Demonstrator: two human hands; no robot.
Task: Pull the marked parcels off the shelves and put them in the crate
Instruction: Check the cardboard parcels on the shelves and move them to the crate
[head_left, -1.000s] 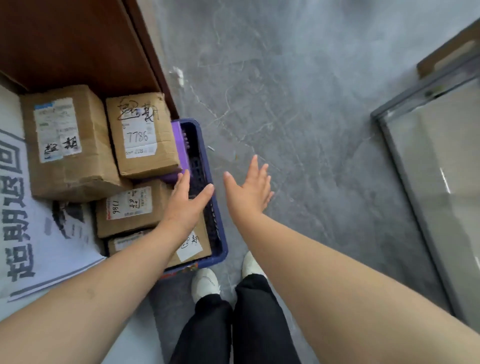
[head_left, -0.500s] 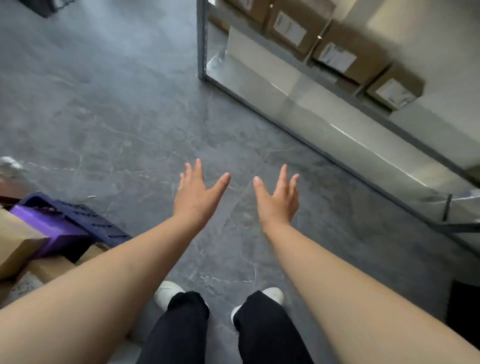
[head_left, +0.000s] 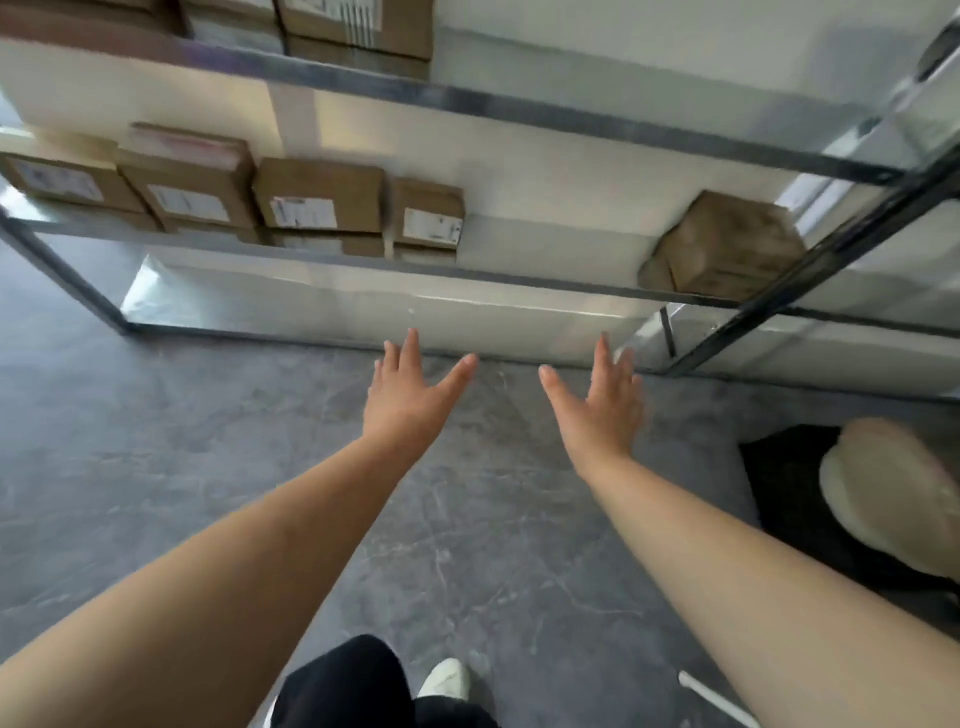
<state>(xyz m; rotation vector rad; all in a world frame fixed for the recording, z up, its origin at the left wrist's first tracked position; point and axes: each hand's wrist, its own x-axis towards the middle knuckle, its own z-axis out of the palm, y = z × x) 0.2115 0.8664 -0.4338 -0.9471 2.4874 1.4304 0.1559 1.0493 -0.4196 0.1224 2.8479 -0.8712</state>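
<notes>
Above the grey floor (head_left: 156, 467), the left hand (head_left: 410, 395) and right hand (head_left: 602, 410) reach forward, fingers spread, holding nothing. Cardboard parcels (head_left: 319, 200) sit on the metal shelves (head_left: 519, 111) ahead, well apart from both hands.

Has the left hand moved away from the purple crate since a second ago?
Yes. The left hand, then over the crate, now hangs open over bare floor before the metal shelf; the crate is out of view.
</notes>
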